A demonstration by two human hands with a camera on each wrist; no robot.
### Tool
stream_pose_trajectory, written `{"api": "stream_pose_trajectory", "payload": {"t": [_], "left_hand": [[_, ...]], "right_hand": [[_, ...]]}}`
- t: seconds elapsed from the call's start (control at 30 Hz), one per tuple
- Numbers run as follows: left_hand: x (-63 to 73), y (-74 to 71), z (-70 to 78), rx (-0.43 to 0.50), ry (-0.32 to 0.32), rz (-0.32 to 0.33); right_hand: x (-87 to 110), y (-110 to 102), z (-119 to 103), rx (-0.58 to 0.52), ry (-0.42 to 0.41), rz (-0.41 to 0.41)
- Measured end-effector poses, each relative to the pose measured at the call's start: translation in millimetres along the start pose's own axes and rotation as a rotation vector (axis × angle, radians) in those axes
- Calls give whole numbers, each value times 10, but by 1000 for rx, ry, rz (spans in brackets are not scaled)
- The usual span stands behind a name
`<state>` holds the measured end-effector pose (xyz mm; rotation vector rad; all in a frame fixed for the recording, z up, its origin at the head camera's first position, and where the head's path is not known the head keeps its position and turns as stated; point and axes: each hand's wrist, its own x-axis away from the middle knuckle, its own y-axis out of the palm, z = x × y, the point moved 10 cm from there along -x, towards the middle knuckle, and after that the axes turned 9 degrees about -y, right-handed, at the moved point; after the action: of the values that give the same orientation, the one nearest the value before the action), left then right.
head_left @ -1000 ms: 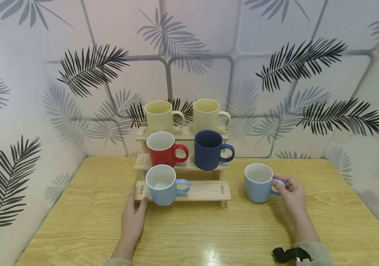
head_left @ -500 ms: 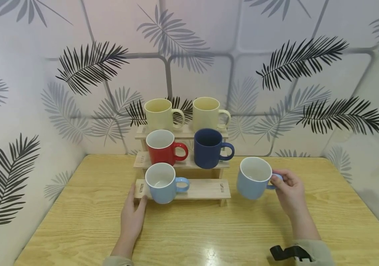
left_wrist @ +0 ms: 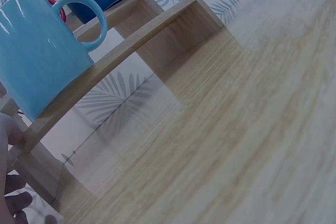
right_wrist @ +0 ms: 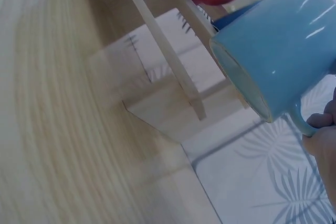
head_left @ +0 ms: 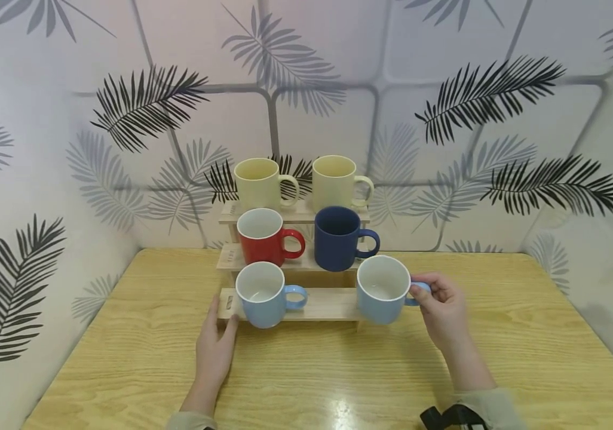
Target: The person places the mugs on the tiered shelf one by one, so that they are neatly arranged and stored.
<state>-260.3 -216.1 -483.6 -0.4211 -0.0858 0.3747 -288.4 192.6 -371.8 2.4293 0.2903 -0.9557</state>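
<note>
My right hand (head_left: 443, 309) pinches the handle of a light blue mug (head_left: 380, 306) with a white inside. In the right wrist view this mug (right_wrist: 281, 51) hangs above the right end of the bottom shelf, its underside showing. My left hand (head_left: 216, 349) holds the left end of the three-step wooden rack (head_left: 328, 303), thumb at the front edge and fingers at the side. Close to that hand, a second light blue mug (head_left: 263, 301) stands on the bottom shelf, its handle pointing right.
The middle shelf carries a red mug (head_left: 260, 248) and a dark blue mug (head_left: 335, 246). Above them stand two cream mugs, the left one (head_left: 258, 188) and the right one (head_left: 333, 186). A leaf-patterned wall (head_left: 317, 60) rises behind the wooden table (head_left: 306, 370).
My right hand has lifted the light blue mug off the table and carried it left, over the right end of the bottom shelf. My left hand has stayed at the rack.
</note>
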Motion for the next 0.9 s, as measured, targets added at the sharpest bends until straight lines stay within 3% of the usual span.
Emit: {"api": "stream_pose_trajectory", "payload": {"t": [0.27,0.57,0.9], "left_hand": [[-20,21,-33,4,-8,-5],[-29,1,-28,2,-4,1],[-24,-3,-22,-2,-1,2]], "right_hand": [[53,126,149,119,13,43],[30,210,368,301,81,114],[-9,306,477,373,111,115]]}}
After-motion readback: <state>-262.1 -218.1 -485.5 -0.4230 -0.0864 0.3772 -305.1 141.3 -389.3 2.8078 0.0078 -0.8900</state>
